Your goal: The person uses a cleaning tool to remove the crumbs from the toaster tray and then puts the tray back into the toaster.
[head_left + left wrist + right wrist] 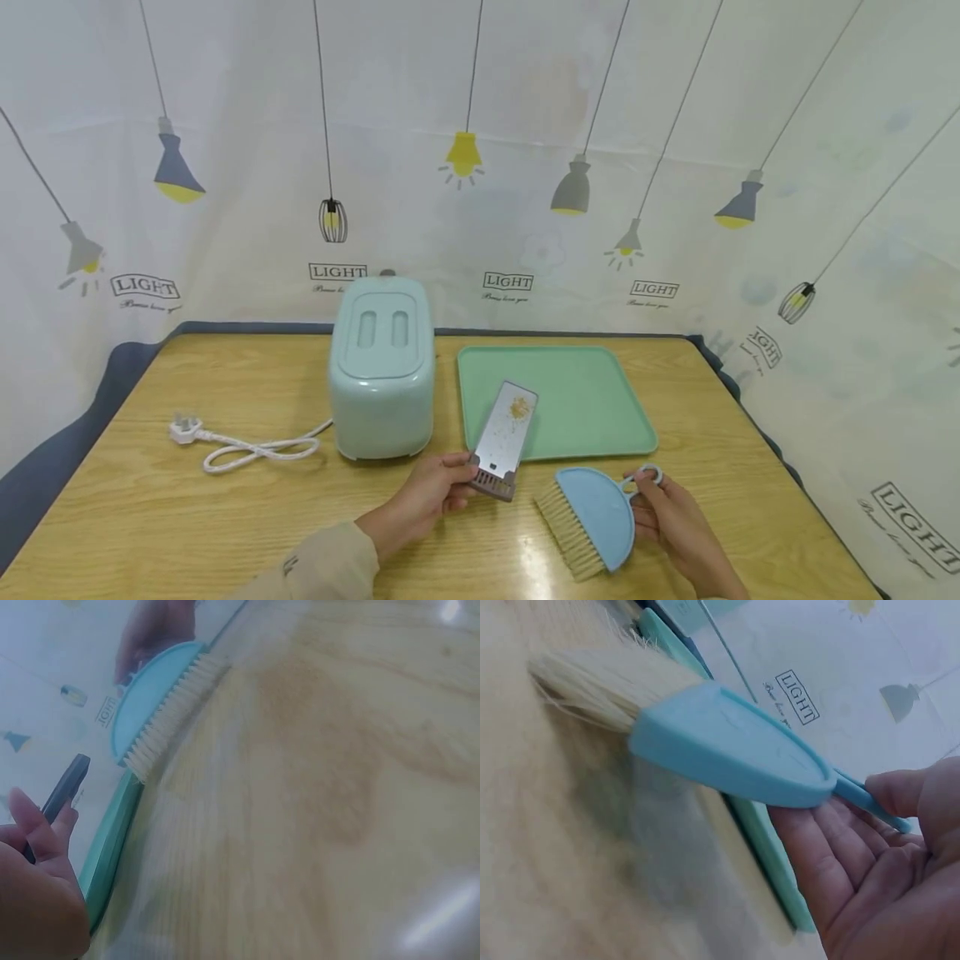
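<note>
My left hand pinches the near, slotted end of a toaster crumb tray, a narrow metal plate with a dark grey end. Brown crumbs lie on its far part. The crumb tray is held over the near left edge of a green serving tray. In my right hand is a light blue hand brush, gripped by its looped handle between thumb and fingers. Its pale bristles point left, low over the wooden table in the right wrist view. The left wrist view shows the crumb tray edge-on.
A pale mint toaster with its lid on stands left of the serving tray. Its white cord lies looped on the wooden table, ending in a plug. Behind the table hangs a cloth printed with lamps.
</note>
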Available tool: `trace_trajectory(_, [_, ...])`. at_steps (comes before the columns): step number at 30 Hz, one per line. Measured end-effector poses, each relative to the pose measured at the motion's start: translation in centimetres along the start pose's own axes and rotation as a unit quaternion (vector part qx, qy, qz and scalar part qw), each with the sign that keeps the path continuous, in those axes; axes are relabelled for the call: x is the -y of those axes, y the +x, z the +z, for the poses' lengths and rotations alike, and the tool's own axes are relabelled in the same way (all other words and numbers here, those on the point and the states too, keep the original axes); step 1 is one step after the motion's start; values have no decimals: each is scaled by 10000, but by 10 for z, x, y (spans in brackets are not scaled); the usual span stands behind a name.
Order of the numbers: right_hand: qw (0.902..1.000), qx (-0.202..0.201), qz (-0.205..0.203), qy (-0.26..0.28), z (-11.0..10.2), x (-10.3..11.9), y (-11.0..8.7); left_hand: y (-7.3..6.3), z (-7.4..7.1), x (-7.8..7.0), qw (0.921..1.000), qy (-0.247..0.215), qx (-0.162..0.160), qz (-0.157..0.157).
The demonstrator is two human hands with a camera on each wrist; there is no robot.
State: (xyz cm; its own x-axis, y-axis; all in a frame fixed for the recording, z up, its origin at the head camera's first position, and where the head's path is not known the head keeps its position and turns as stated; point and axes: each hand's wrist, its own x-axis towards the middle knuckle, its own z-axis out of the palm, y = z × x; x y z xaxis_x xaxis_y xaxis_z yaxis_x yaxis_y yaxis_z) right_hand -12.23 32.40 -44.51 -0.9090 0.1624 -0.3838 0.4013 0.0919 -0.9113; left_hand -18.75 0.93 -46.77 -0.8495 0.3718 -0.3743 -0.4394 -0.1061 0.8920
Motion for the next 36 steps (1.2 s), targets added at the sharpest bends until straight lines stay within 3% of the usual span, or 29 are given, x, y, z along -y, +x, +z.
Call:
trace_trajectory(4, [9991,-287,-135,-263,1,20,2,1,-2,0,10000,-84,44,7])
trace_trajectory(10, [9983,-20,-549,-217,0,60,5,-1,-5,-1,9998,-188,28,30])
trace_trajectory(18, [9907,139,-1231,-557,21,99,15,-3,-8,-4,9997,-54,-216,-26])
trace_trajectory(24, [9867,300,-1285,-944,41,112,26,-3,-11,-8,9996,-47,-294,35])
trace_trajectory(36, [9800,922,-1386,-1094,80,115,47,-5,-17,-12,9994,181,-278,126])
